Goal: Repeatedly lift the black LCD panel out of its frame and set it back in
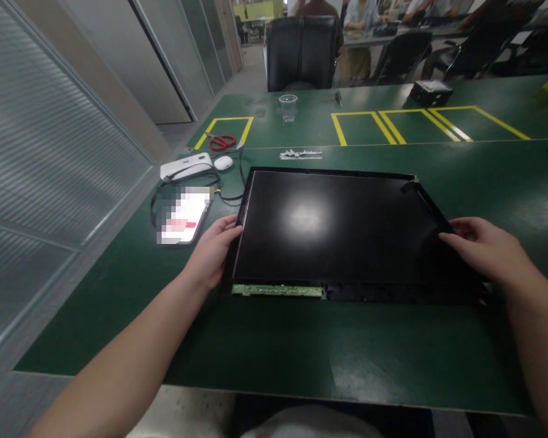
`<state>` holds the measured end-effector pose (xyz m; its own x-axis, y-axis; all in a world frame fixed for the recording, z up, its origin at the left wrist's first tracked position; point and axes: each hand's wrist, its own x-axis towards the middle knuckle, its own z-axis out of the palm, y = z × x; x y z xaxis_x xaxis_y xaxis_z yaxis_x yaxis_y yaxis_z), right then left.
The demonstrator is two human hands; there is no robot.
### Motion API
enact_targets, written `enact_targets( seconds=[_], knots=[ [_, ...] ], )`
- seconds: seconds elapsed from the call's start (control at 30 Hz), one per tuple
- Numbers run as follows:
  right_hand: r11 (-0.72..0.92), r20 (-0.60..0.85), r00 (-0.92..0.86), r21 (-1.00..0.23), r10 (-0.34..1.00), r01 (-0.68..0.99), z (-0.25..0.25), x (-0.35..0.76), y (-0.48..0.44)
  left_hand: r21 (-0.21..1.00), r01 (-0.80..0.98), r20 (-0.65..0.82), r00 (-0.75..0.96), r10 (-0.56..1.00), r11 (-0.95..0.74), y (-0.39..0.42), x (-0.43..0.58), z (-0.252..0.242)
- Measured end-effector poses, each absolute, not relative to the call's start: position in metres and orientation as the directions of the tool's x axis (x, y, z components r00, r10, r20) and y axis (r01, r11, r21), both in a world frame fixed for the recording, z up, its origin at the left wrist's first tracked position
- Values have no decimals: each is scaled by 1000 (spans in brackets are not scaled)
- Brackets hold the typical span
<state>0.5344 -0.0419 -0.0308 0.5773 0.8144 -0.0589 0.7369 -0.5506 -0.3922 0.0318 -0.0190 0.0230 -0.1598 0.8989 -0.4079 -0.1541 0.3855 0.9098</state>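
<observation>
A large black display panel (347,231) lies before me, screen side up, with a bright light reflected in it. Along its near left edge runs a narrow green circuit board (277,291). My left hand (217,249) grips the panel's left edge, thumb on the frame and fingers partly hidden at the side. On the opposite edge my right hand (488,246) holds the panel between thumb and fingers; the fingertips are partly out of sight. Whether the panel rests on the table or is slightly raised, I cannot tell.
On the green table (283,347), a phone (186,216) lies left, beside a white power bank (187,165), a cable, a white mouse-like object (223,163) and red-handled scissors (222,142). Farther back are small metal strips (300,154), a clear cup (288,108) and a black box (432,92).
</observation>
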Motion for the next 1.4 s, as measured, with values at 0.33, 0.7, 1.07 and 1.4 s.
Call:
enact_targets(
  seconds=[0.33,0.7,1.07,1.4],
  knots=[
    [-521,-7,565,-399,825,755,-38,537,-44,856,-240,-488,-83,869,458,-20,31,26],
    [-528,-51,565,-432,824,731,-31,531,-44,928,-108,-361,-25,932,356,-21,28,28],
    [-504,-13,545,-401,838,765,-28,528,-44,933,-72,-356,-23,934,353,-18,23,30],
    [-484,-10,541,-461,841,744,-36,535,-45,984,-47,-164,147,975,173,-27,18,32]
  ],
)
